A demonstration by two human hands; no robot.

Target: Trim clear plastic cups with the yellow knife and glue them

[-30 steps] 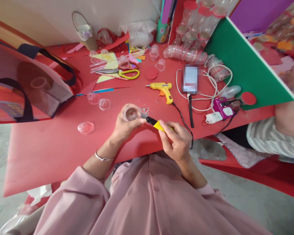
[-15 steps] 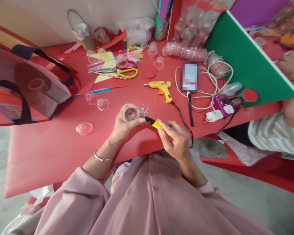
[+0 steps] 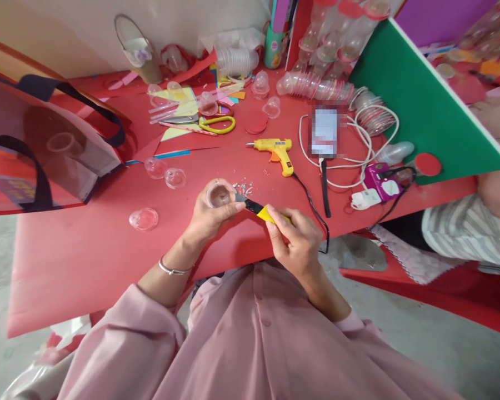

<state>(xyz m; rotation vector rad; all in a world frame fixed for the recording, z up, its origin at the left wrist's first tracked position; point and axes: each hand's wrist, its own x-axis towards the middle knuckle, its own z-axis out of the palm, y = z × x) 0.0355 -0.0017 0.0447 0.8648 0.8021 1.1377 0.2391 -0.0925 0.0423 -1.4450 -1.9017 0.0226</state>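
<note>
In my left hand point(image 3: 210, 214) is a small clear plastic cup point(image 3: 220, 195), its open mouth turned up toward me. My fingers wrap round its side, and the thumb stretches along the near rim toward a blade. My right hand point(image 3: 298, 239) grips a yellow and black utility knife point(image 3: 256, 208) by its handle. The knife's grey blade lies at the right edge of the cup; whether it cuts into the rim is too small to tell. Just beyond the blade, little pale shavings point(image 3: 245, 188) are scattered on the red table point(image 3: 87, 261).
A yellow glue gun point(image 3: 275, 149) with a black cord lies beyond my hands. Scissors point(image 3: 216, 124), paper pieces and several clear cups point(image 3: 175, 178) lie farther left. A phone point(image 3: 324, 130), white cable and purple adapter point(image 3: 385, 183) are at right, before a green board point(image 3: 425, 111). A person's striped sleeve point(image 3: 462, 228) shows right.
The cup and my left hand have shifted slightly left, and the knife blade has moved a little left with them. Both hands keep their hold.
</note>
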